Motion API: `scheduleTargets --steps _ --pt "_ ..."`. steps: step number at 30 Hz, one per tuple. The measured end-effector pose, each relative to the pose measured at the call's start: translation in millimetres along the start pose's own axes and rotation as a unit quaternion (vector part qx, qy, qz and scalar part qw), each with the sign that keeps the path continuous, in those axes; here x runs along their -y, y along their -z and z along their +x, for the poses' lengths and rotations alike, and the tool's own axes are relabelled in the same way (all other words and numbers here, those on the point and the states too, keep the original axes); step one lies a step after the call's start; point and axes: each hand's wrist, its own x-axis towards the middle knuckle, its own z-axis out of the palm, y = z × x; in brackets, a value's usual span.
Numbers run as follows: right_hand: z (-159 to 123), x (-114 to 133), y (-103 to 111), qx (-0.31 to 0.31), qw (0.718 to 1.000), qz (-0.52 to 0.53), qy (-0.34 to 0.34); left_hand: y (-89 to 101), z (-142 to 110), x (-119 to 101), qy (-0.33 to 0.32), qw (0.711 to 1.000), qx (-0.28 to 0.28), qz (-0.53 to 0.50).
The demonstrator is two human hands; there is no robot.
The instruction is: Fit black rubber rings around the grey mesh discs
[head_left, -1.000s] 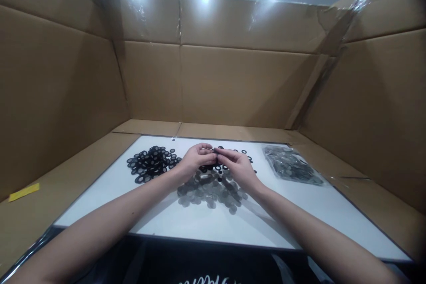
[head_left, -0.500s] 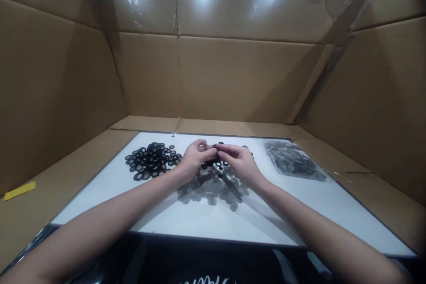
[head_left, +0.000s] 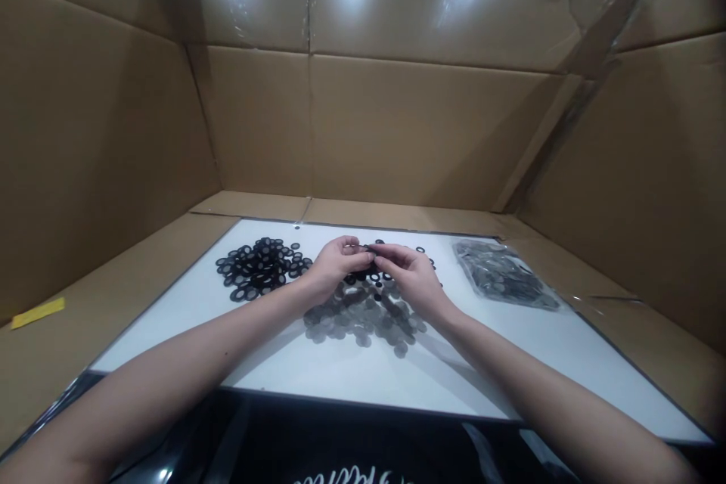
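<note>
Over the middle of the white board, my left hand (head_left: 339, 263) and my right hand (head_left: 409, 271) meet, thumbs and fingers pinched together. Between the fingertips is a small dark piece (head_left: 370, 249), probably a black ring, mostly hidden by the fingers. Beneath and behind the hands lie loose black rings (head_left: 374, 277), partly covered by them. Nearer to me, a spread of thin grey translucent discs (head_left: 363, 318) lies on the board. Left of my left hand is a heap of black rings with grey centres (head_left: 258, 268).
A clear plastic bag (head_left: 504, 276) full of grey discs lies on the right of the white board (head_left: 187, 340). Cardboard walls (head_left: 408, 136) stand at the back and both sides. A yellow strip (head_left: 38, 313) is on the cardboard at left.
The camera view has shifted slightly. Both hands keep their pinch together over the board, with barely any movement of the fingers.
</note>
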Motion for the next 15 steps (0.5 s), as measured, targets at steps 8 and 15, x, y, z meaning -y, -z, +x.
scheduleTargets --steps 8,15 --pt "1.8 3.8 -1.0 0.018 0.999 -0.019 0.021 -7.0 -3.9 1.5 -0.031 0.999 -0.016 -0.024" --pt "1.3 0.9 0.3 -0.007 1.0 0.005 -0.012 -5.1 -6.0 -5.0 0.021 1.0 0.004 -0.007"
